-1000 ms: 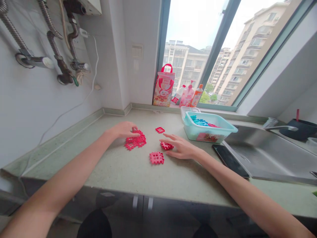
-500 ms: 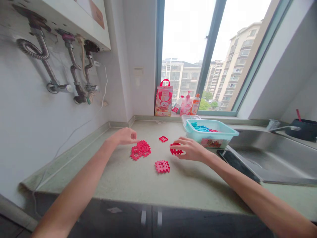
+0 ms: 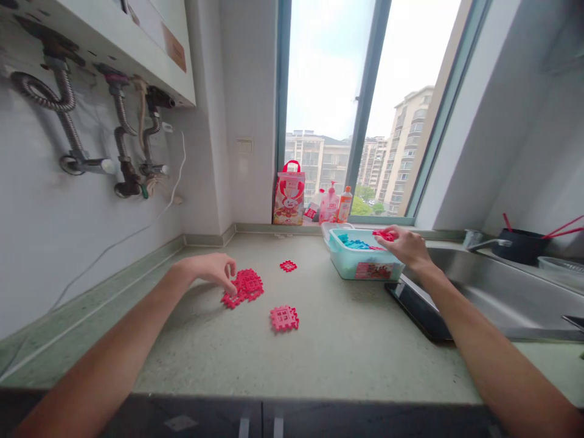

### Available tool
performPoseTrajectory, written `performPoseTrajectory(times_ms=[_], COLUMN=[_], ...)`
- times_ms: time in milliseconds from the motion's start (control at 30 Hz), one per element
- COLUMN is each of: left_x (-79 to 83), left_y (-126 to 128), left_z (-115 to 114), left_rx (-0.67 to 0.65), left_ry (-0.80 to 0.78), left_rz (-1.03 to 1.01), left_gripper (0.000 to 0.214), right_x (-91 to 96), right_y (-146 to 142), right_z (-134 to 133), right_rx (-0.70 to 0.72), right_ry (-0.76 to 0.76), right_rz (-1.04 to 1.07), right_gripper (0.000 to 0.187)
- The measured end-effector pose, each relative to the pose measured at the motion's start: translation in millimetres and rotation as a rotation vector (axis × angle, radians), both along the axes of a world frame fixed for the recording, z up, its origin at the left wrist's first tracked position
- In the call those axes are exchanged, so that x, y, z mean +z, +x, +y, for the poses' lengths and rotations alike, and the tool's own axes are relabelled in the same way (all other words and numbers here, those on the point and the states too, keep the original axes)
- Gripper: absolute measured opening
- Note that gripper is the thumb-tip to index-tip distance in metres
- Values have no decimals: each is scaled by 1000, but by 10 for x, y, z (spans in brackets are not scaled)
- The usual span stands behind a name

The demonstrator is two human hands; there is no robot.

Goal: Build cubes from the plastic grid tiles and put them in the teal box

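Observation:
My left hand (image 3: 211,269) hangs with curled fingers over a pile of red plastic grid tiles (image 3: 244,287) on the counter, its fingertips touching the pile's left edge. Two more red tiles lie apart: one near the front (image 3: 283,318), a small one farther back (image 3: 288,266). My right hand (image 3: 405,245) is pinched on a red tile (image 3: 382,235) above the teal plastic tub (image 3: 360,266), which holds blue and red pieces.
A dark phone (image 3: 417,310) lies right of the tub beside the steel sink (image 3: 502,298). A red-and-white bag (image 3: 289,196) and bottles (image 3: 336,205) stand on the window sill. Pipes and a cable hang on the left wall. A black pot (image 3: 522,244) stands at the far right.
My right hand lifted a red tile from the counter and carried it right, over the tub. My left hand slid to the pile's left edge. The view tilted upward.

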State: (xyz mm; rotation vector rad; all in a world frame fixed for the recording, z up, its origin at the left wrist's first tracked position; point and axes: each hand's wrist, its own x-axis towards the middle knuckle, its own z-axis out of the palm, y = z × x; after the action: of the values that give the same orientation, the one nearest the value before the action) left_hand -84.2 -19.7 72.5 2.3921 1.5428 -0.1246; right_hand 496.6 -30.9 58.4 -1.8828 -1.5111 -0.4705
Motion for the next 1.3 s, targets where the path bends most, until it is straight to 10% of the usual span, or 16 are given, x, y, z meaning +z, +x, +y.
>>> performPoseTrajectory(times_ms=[533, 900, 1100, 1300], left_x=[-109, -214, -223, -192], left_y=[59, -29, -33, 17], left_z=[51, 266, 265, 211], left_rx=[-41, -95, -131, -136], left_ry=[-56, 76, -57, -75], left_rz=[-44, -321, -261, -199], left_gripper=[55, 59, 52, 53], right_x=[123, 98, -56, -476], right_y=[78, -193, -855, -1910], right_z=[-21, -138, -196, -659], right_rx=[1, -84, 491, 1237], right_ry=[-348, 12, 393, 11], right_rz=[-34, -206, -356, -353], right_gripper=[56, 40, 24, 42])
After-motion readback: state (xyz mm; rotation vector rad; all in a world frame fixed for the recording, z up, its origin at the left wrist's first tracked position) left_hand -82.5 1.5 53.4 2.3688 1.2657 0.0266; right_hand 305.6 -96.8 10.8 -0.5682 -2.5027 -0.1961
